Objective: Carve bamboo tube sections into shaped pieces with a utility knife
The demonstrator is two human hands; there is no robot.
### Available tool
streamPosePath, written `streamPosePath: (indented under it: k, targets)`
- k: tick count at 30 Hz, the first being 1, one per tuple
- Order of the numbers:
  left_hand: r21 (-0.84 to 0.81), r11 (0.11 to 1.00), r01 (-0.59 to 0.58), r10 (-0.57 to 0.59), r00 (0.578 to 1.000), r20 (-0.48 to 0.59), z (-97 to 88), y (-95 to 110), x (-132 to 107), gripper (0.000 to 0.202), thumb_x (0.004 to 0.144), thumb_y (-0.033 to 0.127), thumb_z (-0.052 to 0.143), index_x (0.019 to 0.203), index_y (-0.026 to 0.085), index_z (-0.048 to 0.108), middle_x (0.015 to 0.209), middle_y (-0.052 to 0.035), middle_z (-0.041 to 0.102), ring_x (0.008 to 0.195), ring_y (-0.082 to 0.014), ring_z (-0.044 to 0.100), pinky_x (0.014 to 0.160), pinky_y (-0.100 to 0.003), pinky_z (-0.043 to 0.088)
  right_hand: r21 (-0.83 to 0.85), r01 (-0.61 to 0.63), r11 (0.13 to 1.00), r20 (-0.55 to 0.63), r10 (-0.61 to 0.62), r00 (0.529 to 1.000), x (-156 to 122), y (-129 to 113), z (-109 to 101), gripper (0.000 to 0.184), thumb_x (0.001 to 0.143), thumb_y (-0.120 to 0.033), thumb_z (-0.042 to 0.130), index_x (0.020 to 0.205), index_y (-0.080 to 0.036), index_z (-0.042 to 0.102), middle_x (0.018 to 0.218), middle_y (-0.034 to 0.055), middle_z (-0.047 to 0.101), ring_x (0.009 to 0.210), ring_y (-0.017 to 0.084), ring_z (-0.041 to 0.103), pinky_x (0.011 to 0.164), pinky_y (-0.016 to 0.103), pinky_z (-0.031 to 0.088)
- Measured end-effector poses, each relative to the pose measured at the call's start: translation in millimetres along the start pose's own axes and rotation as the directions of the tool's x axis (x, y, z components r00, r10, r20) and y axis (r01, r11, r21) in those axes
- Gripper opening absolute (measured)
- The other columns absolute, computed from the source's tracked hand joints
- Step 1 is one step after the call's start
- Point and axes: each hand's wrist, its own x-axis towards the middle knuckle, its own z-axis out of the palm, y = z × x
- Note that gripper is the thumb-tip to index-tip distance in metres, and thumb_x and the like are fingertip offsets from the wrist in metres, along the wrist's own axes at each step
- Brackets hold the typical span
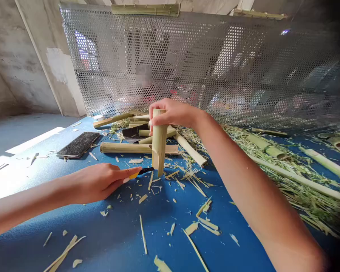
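Note:
My right hand (171, 114) grips the top of an upright cut bamboo section (159, 145), its lower end tapered to a point and resting on or just above the blue table. My left hand (98, 183) is shut on a small yellow-handled utility knife (138, 173). The knife's dark tip reaches the lower part of the bamboo. Most of the yellow handle is hidden inside my fingers, and the exact contact point is hard to see.
Bamboo lengths (124, 148), a dark hand saw or blade (133, 133) and a phone (78, 144) lie on the blue table (102, 241) among scattered shavings. Green bamboo fibres and poles lie at right. A perforated metal screen (187, 64) stands behind the table.

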Motion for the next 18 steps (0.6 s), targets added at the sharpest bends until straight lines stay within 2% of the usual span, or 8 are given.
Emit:
streamPosePath:
  k: [3,8,10,13,15,18]
  targets:
    - [-0.037,0.999,-0.031,0.032,0.998,0.051,-1.8,1,-3,0.045,0.094,0.018,0.031,0.139,0.021,0.034,0.07,-0.0011,0.063,0.052,-0.0087,0.054,0.049,-0.018,0.036,0.059,-0.028,0.998,-0.004,0.029,1.0,0,8,-4,0.014,0.066,-0.026,0.061,0.073,-0.018,0.052,0.067,0.0036,0.06,0.067,0.017,0.058,0.056,0.027,0.043]
    - [-0.083,0.996,-0.018,0.014,0.998,-0.053,-8.8,-2,-8,0.045,0.096,0.021,0.029,0.14,0.025,0.031,0.091,-0.0036,0.067,0.068,-0.0104,0.062,0.057,-0.019,0.041,0.053,-0.029,0.998,-0.017,0.03,0.999,1,18,-9,0.015,0.064,-0.027,0.061,0.075,-0.018,0.055,0.071,0.0037,0.06,0.067,0.018,0.059,0.056,0.028,0.043]
    - [0.001,1.0,-0.013,0.013,0.995,-0.094,-8.0,-5,-10,0.045,0.096,0.022,0.029,0.14,0.025,0.031,0.086,-0.0032,0.066,0.064,-0.01,0.061,0.055,-0.019,0.04,0.111,-0.042,0.993,-0.022,0.044,0.999,1,21,-10,0.017,0.063,-0.026,0.063,0.077,-0.018,0.055,0.074,0.0039,0.061,0.07,0.019,0.06,0.059,0.029,0.045]
    - [0.216,0.976,-0.002,0.026,0.994,-0.109,-1.9,-7,-12,0.046,0.095,0.02,0.028,0.141,0.022,0.029,0.071,-0.0006,0.059,0.048,-0.0084,0.051,0.047,-0.021,0.032,0.279,-0.05,0.959,0.012,0.048,0.999,0,27,-11,0.02,0.061,-0.025,0.065,0.076,-0.019,0.053,0.076,0.0036,0.062,0.074,0.021,0.062,0.064,0.032,0.048]
    - [0.35,0.937,0.007,0.033,0.994,-0.107,3.0,-7,-13,0.047,0.094,0.02,0.03,0.141,0.02,0.028,0.068,0.0005,0.054,0.048,-0.0091,0.048,0.046,-0.022,0.03,0.385,-0.029,0.922,0.052,0.009,0.999,1,32,-10,0.021,0.06,-0.024,0.065,0.075,-0.019,0.052,0.075,0.0032,0.061,0.075,0.021,0.063,0.067,0.034,0.049]
    - [0.461,0.887,0.038,0.021,0.992,-0.122,8.1,-2,-13,0.05,0.091,0.017,0.037,0.141,0.021,0.028,0.071,0.0005,0.051,0.054,-0.0103,0.048,0.051,-0.023,0.032,0.534,0.045,0.844,0.066,-0.095,0.993,3,40,-7,0.019,0.058,-0.019,0.063,0.074,-0.017,0.052,0.073,0.0006,0.058,0.074,0.02,0.063,0.071,0.036,0.049]
